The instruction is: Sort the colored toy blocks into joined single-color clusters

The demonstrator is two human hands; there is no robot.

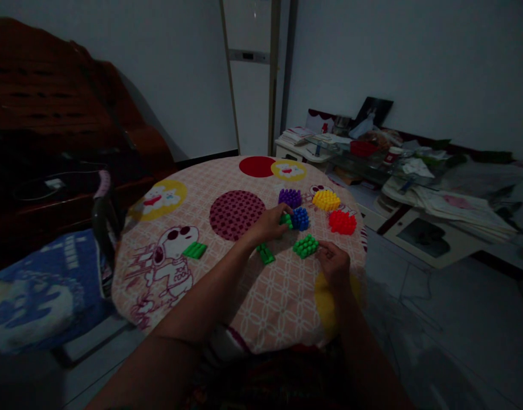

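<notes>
My left hand (pixel 269 223) reaches across a round table covered with a cartoon-print cloth (pixel 201 285) and grips a small green bristle block (pixel 286 220) pressed against a blue one (pixel 301 218). My right hand (pixel 333 262) rests on the cloth with its fingertips touching a green bristle block (pixel 305 245). Another green piece (pixel 265 253) lies between my hands. Farther off sit a purple block (pixel 290 197), a yellow block (pixel 326 200) and a red block (pixel 342 222). One more green piece (pixel 195 250) lies apart at the left.
A dark wooden sofa (pixel 52 131) with a blue patterned cushion (pixel 39 290) stands at the left. A low glass table (pixel 372 159) piled with papers and a red bowl stands at the right. A white door (pixel 250 80) is behind the table.
</notes>
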